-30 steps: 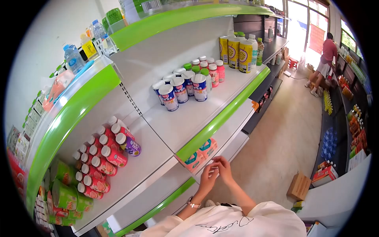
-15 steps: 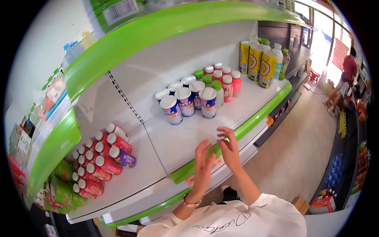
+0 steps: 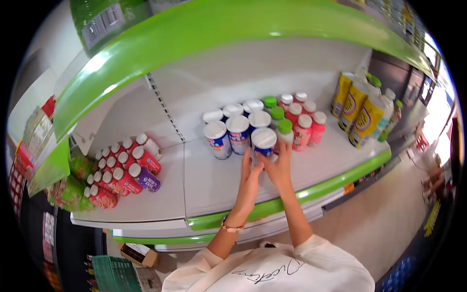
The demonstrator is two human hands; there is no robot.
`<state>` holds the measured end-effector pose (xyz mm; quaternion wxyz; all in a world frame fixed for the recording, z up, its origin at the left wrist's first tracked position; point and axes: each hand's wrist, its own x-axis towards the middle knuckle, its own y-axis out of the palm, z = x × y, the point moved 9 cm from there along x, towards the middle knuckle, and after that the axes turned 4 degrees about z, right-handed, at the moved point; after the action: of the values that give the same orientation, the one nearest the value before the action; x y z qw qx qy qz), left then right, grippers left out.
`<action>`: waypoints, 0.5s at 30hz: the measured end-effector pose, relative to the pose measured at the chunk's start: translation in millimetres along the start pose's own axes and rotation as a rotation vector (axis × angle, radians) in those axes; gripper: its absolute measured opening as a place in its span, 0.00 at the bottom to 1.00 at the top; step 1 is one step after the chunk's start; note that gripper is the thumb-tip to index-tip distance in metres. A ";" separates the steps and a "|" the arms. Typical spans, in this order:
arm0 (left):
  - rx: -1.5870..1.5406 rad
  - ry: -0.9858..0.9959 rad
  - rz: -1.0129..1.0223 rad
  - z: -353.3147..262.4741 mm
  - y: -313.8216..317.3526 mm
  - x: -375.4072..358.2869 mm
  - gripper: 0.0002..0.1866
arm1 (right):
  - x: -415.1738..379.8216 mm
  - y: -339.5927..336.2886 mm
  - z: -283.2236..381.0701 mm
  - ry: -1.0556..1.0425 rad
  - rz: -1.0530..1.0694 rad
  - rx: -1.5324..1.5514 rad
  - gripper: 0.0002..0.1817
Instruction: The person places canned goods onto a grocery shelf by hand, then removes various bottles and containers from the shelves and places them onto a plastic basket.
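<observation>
Both hands are at the front of a group of blue-and-white canisters with white lids. My left hand lies along the left side of the front canister, its thumb toward the front. From the right, my right hand curls its fingers round the same canister, which stands upright on the shelf. The hands hide its lower part. Close behind my right fingers is a green-capped bottle, with pink bottles beside it. Another canister stands to the left in the front row.
Red bottles and one purple bottle are grouped on the left shelf section. Yellow cans stand at the right end. A green-edged upper shelf overhangs. Below left are a green basket and an open cardboard box.
My hands have moved forward from above the shelf's front edge to the front canister and closed round it. The view has shifted, so the shelf's right end sits lower and farther right.
</observation>
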<state>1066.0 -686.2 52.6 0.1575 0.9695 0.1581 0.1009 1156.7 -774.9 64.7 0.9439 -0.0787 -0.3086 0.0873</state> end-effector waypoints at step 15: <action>0.557 0.380 -0.338 -85.5 -52.5 -146.0 0.29 | -101.6 87.8 37.6 0.430 0.420 1.119 0.50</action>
<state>894.8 -665.0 93.1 -0.1299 0.8995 0.3636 0.2047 1043.4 -707.6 19.2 0.8458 0.3519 0.0020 0.4010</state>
